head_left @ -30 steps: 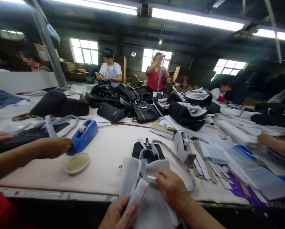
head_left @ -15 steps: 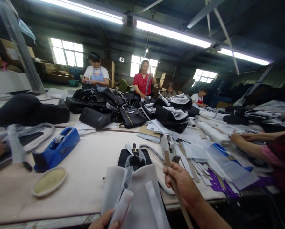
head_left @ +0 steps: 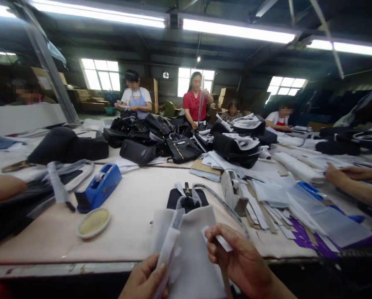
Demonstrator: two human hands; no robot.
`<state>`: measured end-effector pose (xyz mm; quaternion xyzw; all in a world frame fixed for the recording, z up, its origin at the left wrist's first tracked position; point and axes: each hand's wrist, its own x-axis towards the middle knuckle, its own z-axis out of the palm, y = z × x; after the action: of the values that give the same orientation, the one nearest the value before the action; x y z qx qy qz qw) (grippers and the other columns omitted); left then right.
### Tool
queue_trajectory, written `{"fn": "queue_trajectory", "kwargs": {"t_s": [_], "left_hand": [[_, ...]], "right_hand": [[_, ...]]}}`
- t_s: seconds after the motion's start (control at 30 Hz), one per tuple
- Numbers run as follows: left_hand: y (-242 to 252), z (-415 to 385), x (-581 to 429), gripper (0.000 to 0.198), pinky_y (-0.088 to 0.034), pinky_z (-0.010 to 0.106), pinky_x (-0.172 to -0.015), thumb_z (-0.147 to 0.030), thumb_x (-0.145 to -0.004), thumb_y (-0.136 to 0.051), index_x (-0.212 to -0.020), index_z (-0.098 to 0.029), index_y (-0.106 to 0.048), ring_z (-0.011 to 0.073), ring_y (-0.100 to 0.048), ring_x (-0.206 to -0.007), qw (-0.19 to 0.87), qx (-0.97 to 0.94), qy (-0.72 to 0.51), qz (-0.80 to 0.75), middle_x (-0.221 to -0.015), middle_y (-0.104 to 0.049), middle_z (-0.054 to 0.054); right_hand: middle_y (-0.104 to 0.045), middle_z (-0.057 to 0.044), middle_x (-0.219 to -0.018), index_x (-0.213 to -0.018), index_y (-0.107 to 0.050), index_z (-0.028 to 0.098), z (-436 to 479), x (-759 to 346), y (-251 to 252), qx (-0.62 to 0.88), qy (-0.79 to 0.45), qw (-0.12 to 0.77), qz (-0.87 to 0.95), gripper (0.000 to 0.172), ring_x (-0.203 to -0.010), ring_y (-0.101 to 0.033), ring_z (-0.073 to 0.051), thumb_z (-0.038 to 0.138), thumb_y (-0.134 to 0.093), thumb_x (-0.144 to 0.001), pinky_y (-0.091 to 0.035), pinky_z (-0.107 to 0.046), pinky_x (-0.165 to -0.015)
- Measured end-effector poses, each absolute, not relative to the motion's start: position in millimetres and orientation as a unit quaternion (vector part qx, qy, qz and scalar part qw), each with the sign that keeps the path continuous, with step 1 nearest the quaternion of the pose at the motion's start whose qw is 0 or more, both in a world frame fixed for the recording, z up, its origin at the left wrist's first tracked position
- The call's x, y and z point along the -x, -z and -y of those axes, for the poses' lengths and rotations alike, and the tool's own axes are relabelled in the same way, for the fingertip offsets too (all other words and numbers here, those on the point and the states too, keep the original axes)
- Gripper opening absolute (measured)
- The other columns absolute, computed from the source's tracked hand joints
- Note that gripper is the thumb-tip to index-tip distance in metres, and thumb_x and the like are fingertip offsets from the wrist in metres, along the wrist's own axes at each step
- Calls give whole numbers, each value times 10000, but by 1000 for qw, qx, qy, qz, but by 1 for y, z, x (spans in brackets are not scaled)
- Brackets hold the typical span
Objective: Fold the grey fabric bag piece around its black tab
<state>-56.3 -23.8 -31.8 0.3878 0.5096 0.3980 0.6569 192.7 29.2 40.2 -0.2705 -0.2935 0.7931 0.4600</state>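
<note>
A black bag lies at the table's near edge, its lower part covered by a white foam sheet. Clear film wraps its handle, and a film-covered strap curves off to the right. My left hand is closed around a white foam-wrapped strip running up over the sheet. On the right, my right hand grips a brown cardboard strip that points downward. A small white piece shows at its fingers; whether it is held too is unclear.
A blue tape dispenser and a shallow dish stand left. A white tape dispenser stands right, beside paper strips. Black bags are heaped behind. Co-workers' arms reach in from both sides.
The view has turned left. My right hand has moved down from near the white tape dispenser to the foam sheet, still with the cardboard strip. My left hand has risen slightly with the foam-wrapped strip.
</note>
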Motion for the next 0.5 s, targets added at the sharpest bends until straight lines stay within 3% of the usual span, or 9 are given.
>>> {"fn": "queue_trajectory", "kwargs": {"t_s": [0.03,0.13,0.37,0.5], "left_hand": [[26,23,56,565,-310,203,-507,-633,-796,-673,-1071,-139,-669,109,-476,-537,661,-385,-396,-507,-641,-570,-1],[16,23,55,582,-310,209,-523,-619,-822,-652,-1096,-107,-645,104,-461,-548,667,-393,-389,-499,-654,-557,-2],[17,21,56,607,-283,206,-500,-631,-841,-620,-1104,-84,-629,94,-440,-519,671,-412,-380,-485,-624,-545,-11],[21,21,55,638,-288,207,-496,-670,-791,-654,-1068,-96,-652,95,-448,-514,668,-399,-383,-498,-615,-548,-9]], "right_hand": [[-636,-38,-805,-883,-701,151,-24,-188,-39,277,-794,453,295,177,-679,-547,-132,258,-735,-746,-423,-261,-652],[-631,-27,-880,-1000,-700,186,-12,-177,-35,289,-795,456,276,351,-708,-546,-119,134,-758,-658,-422,-241,-657],[-564,-103,-1161,-1294,-617,240,-4,-186,-29,226,-837,427,257,555,-952,-557,-240,369,-665,-757,-508,-363,-724],[-558,-109,-1211,-1309,-610,274,-8,-190,-27,205,-831,439,272,689,-1006,-545,-279,355,-720,-633,-535,-404,-732]]}}
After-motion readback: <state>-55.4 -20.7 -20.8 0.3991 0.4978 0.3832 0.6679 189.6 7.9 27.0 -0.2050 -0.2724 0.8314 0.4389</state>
